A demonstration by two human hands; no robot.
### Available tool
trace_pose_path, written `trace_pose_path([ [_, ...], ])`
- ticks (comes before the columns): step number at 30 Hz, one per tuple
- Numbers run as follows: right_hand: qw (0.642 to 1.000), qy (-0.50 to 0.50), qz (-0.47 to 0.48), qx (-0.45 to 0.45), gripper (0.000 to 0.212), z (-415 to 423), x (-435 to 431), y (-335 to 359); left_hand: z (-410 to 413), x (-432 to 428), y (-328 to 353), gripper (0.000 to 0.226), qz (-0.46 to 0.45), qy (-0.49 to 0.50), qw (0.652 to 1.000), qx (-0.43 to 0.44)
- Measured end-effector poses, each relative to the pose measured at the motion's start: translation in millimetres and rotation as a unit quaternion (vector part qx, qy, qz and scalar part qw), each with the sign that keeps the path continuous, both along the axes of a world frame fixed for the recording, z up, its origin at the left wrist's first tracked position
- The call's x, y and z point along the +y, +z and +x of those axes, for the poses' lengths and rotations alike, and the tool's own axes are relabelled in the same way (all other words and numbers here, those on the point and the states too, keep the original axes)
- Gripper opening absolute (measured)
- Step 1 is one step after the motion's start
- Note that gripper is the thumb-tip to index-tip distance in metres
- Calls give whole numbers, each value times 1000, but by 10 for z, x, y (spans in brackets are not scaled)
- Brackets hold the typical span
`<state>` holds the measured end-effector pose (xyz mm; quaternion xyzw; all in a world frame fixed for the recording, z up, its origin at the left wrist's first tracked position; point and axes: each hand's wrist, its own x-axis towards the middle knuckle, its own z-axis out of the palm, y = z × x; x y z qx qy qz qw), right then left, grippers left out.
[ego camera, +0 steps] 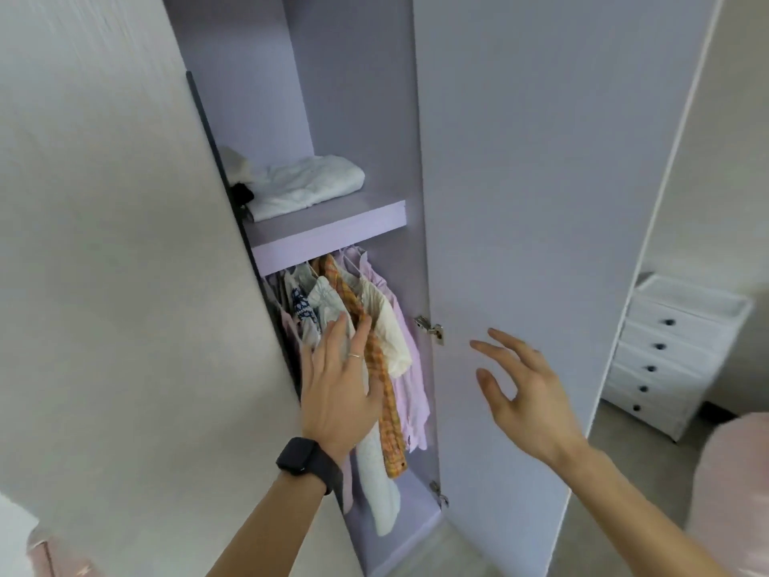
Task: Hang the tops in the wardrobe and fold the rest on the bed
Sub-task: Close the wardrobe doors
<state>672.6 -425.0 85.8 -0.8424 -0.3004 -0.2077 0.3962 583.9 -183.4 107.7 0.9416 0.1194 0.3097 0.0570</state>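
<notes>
Tops (387, 322) in pink, navy-flowered, white, cream and lilac cloth hang packed together on hangers inside the narrow lilac wardrobe (353, 97), just under its shelf. At the bottom left corner a blurred pink object (45, 551) shows. Beside it the pale grey textured wardrobe door (125, 285) stands closed and hides the left end of the hanging row. Above, on the thick lilac shelf (328, 239), a small dark item (242, 193) touches a folded white quilted garment (308, 185); the shelf's front edge covers the hanger hooks. The left grip (337, 389), a bare hand with a thin silver ring (355, 356) and a black smartwatch (306, 462) on the wrist, lies flat against the tops with fingers straight, grasping nothing. Its fingertips meet the long orange plaid shirt (389, 410), which hangs at the front of the row. A metal hinge (430, 329) sits on the wardrobe's right wall. The right grip (524, 393) hovers released, fingers spread, near the inner face of the open lilac door (541, 160). Past the door's edge stands a white chest of drawers (674, 351) with dark round knobs, and a soft pink rounded shape (732, 493) fills the lower right corner.
</notes>
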Motion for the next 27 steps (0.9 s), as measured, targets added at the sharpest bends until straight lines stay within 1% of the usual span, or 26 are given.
trace_pose_path([
  [4, 995, -86, 52, 17, 36, 53, -757, 145, 341, -707, 35, 76, -31, -103, 994, 8],
  [9, 977, -136, 152, 68, 33, 372, -1310, 428, 813, -1425, 87, 73, -64, -171, 983, 30],
  [12, 963, -111, 207, 135, 34, 666, -1532, 615, 1145, -1807, 86, 71, -137, -208, 968, 40],
  [15, 959, -66, 206, 183, 35, 950, -1656, 725, 1416, -2066, 50, 69, -181, -231, 954, 55],
  [18, 960, -30, 193, 201, 34, 1228, -1741, 782, 1625, -2260, 38, 69, -189, -234, 952, 54],
  [22, 953, 37, 204, 223, 23, 1420, -1748, 796, 1774, -2359, 21, 69, -195, -241, 950, 43],
  [24, 950, 60, 206, 226, 26, 1426, -1729, 790, 1798, -2387, 9, 68, -202, -248, 947, 40],
  [27, 948, 67, 223, 219, 28, 1370, -1685, 758, 1739, -2381, -31, 66, -217, -261, 940, 30],
])
